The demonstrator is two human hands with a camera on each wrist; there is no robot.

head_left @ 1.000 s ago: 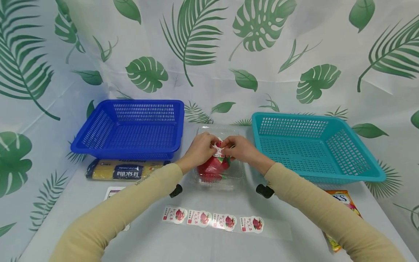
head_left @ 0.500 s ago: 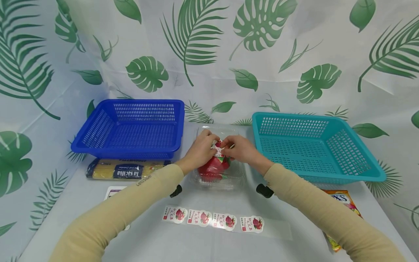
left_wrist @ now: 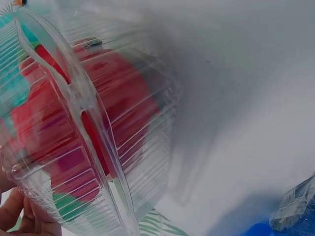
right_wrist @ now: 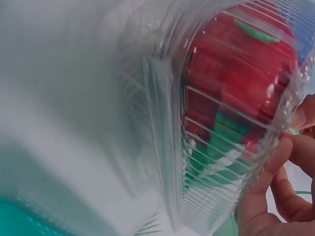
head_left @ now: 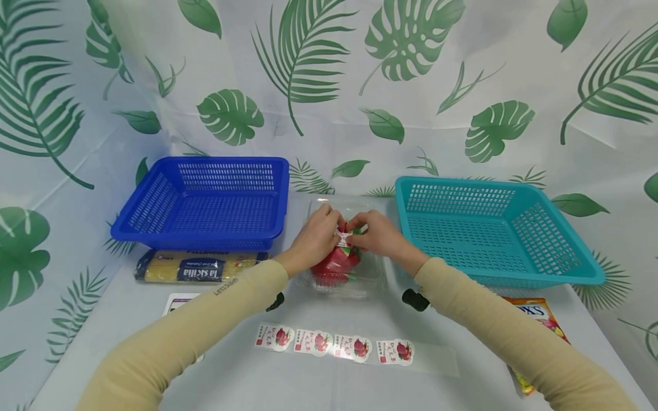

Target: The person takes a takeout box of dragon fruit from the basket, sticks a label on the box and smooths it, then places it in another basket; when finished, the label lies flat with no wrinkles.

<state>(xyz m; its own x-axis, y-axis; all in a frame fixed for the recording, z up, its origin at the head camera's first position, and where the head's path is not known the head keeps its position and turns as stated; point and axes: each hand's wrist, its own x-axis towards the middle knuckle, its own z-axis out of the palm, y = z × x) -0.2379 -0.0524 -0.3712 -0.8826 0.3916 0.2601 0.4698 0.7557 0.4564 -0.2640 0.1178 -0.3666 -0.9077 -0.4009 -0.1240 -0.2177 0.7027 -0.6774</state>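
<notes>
A clear plastic clamshell box (head_left: 367,279) sits closed in the middle of the table. Red fruit shapes with green tips, like dragon fruit (left_wrist: 115,93), show through its ribbed walls in both wrist views. Over the lid, my left hand (head_left: 317,237) and right hand (head_left: 379,233) meet fingertip to fingertip. Between them is a small white sticker (head_left: 344,238) with a red fruit print, each hand pinching one side of it. It lies at or just over the lid; whether it touches is hard to tell. In the right wrist view, right fingers (right_wrist: 280,152) curl at the lid's edge.
A strip of fruit stickers (head_left: 352,347) lies in front of the box. A blue basket (head_left: 200,234) stands left, a teal basket (head_left: 493,277) right. Spaghetti (head_left: 200,267) lies before the blue one. A white card (head_left: 177,301) and an orange packet (head_left: 547,317) are partly under the sleeves.
The sticker has tilted and sunk slightly toward the lid between the fingers. The left hand's fingers have shifted a little; the box has stayed in place.
</notes>
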